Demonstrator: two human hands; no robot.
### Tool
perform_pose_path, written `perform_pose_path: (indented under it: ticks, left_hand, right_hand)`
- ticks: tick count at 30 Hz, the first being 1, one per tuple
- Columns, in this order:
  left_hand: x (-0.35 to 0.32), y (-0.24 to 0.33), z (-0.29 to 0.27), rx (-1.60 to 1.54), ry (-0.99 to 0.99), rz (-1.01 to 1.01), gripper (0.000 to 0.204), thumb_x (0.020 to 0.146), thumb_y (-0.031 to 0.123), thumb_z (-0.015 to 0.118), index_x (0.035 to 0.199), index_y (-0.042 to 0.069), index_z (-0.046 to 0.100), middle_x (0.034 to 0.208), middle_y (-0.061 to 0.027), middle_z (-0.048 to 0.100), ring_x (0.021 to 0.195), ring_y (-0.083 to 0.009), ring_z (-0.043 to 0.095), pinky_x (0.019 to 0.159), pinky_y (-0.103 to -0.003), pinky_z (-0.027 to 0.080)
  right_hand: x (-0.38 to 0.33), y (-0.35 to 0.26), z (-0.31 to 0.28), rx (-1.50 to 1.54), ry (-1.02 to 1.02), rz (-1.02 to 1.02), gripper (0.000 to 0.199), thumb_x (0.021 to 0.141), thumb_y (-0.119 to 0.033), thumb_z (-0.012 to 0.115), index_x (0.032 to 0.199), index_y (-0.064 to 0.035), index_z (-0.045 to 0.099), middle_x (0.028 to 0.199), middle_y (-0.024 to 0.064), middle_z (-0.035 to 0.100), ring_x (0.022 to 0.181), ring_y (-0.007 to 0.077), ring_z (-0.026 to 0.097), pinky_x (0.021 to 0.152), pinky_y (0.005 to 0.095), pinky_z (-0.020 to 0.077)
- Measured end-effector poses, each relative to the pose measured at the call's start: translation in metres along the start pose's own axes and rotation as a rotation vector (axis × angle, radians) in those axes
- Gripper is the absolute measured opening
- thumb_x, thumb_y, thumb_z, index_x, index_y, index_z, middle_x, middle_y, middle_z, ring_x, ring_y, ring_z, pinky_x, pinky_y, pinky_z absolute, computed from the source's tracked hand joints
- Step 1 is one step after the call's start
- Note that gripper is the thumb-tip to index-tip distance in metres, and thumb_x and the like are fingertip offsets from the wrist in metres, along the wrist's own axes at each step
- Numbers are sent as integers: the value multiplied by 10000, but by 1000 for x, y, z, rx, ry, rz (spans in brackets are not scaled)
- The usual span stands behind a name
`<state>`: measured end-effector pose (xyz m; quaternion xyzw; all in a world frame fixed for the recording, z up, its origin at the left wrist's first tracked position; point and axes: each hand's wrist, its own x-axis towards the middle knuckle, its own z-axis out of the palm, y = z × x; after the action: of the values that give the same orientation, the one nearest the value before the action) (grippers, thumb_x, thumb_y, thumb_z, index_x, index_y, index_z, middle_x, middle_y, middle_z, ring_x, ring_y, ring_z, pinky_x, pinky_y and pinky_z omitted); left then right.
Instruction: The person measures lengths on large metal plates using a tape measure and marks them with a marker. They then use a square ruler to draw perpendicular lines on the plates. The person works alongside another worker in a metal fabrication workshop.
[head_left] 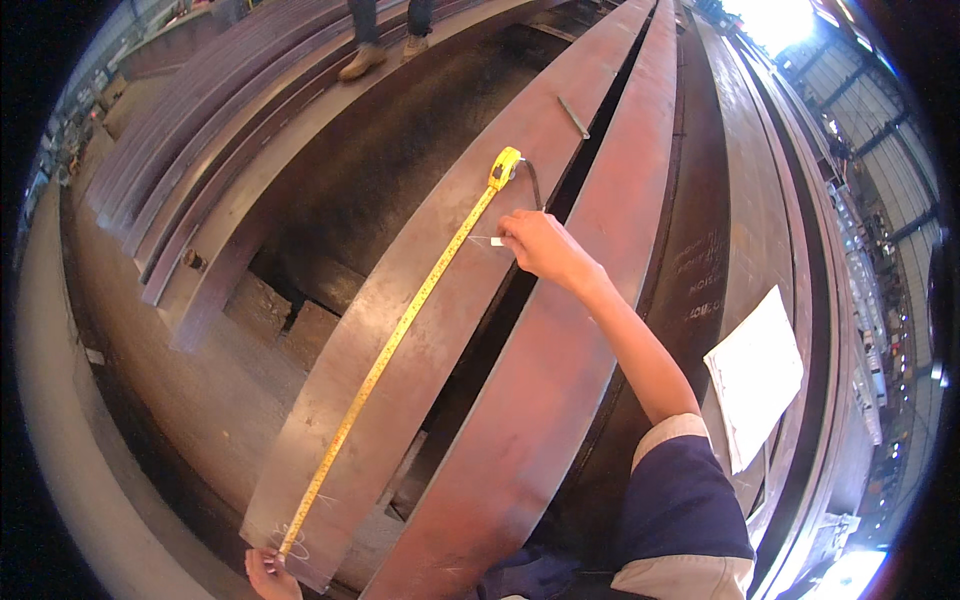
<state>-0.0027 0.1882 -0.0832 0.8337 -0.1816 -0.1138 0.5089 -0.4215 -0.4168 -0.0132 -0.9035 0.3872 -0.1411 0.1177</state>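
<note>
In the head view a yellow, round-cased tape measure (pixel 380 365) stretches along a long brown steel plate (pixel 425 345), case at 12 o'clock. Left hand (pixel 272 577), 7 o'clock, cropped below: fingers pinch its partly hidden end. Right hand (pixel 540 245), near centre: fingers grip a small white stick (pixel 496 241), half covered.

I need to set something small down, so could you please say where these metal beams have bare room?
Free: the reddish beam right of the dark gap, nearer than the right forearm; also the left beam, between the yellow tape measure and that gap. Crowded: around the tape's case, right hand, white piece and thin rod.
</note>
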Motion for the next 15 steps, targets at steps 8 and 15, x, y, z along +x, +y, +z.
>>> perform_pose_path:
  ticks: [8, 15]
  left_hand:
    - [-21, 75, 22, 535, -130, 334, 136, 710, -47, 600, 804, 49, 582, 740, -64, 529, 650, -232, 553, 562, -345, 442]
    - [-19, 65, 17, 588, -147, 401, 262, 664, -44, 576, 921, -6, 609, 797, -101, 560, 684, -251, 571, 595, -344, 459]
  right_hand:
    - [-4, -10, 25, -78, 151, -12, 65, 824, -43, 588, 873, -2, 579, 856, 159, 555, 850, 360, 593, 739, 453, 503]
    - [-6, -10, 28, -177, 173, -55, 56, 797, -23, 582, 840, 12, 574, 833, 168, 550, 821, 365, 594, 720, 449, 504]
